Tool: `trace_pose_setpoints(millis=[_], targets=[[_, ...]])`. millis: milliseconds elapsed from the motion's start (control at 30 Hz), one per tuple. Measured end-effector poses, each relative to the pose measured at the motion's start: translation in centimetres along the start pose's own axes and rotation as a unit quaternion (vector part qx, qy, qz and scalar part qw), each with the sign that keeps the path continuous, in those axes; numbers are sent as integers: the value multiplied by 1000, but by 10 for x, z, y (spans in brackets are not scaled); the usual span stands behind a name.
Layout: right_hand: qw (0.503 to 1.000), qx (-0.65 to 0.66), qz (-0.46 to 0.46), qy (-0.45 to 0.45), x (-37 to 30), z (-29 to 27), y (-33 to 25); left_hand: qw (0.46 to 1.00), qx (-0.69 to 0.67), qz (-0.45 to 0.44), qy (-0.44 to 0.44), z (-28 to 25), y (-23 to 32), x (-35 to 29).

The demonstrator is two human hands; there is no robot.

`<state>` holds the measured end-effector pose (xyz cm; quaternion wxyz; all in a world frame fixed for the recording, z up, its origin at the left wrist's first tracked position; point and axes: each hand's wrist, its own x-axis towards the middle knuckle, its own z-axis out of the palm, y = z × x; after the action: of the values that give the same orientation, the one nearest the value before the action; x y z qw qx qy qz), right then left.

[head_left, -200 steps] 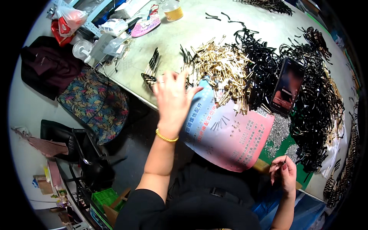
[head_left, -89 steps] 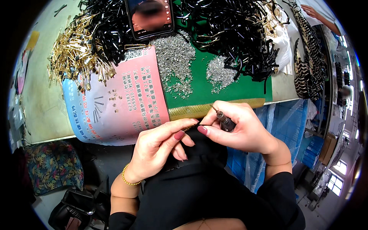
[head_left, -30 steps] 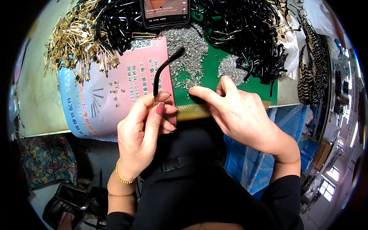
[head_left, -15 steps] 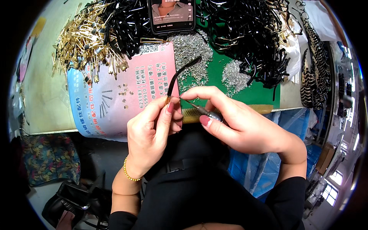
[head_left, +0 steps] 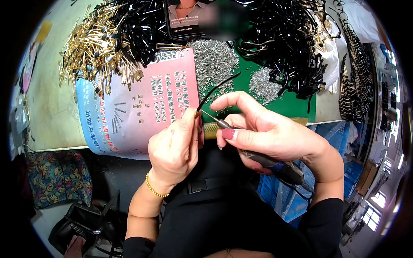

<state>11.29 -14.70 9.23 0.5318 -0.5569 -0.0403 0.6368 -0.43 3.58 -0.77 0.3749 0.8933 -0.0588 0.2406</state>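
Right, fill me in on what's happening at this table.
The person's left hand holds a slim black eyeglass arm. The right hand grips a dark corded tool, its tip close to that piece's near end; I cannot tell whether they touch. Beyond them, small silver parts lie heaped on a green mat.

Pale table (head_left: 51, 107) is bearing a full load

From afar I'm seeing a green mat (head_left: 292, 105) and a pink-and-blue sheet (head_left: 133, 129) lying on it, the sheet overhanging. Gold pieces (head_left: 101, 47) are overlapping the sheet, black strips (head_left: 284, 43) are heaping alongside, silver bits (head_left: 215, 60) are covering part of the mat.
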Motion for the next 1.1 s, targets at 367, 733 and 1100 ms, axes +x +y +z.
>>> trace_pose_setpoints(millis=[367,733,1100], targets=[[756,-566,-239,226,18,16,-6,947,-114,-259,150,-36,-14,8],[593,-687,-282,311,126,41,-66,915,154,-348,134,-104,-75,27],[870,-348,-261,233,-3,18,-14,939,226,-253,61,-85,-85,54]])
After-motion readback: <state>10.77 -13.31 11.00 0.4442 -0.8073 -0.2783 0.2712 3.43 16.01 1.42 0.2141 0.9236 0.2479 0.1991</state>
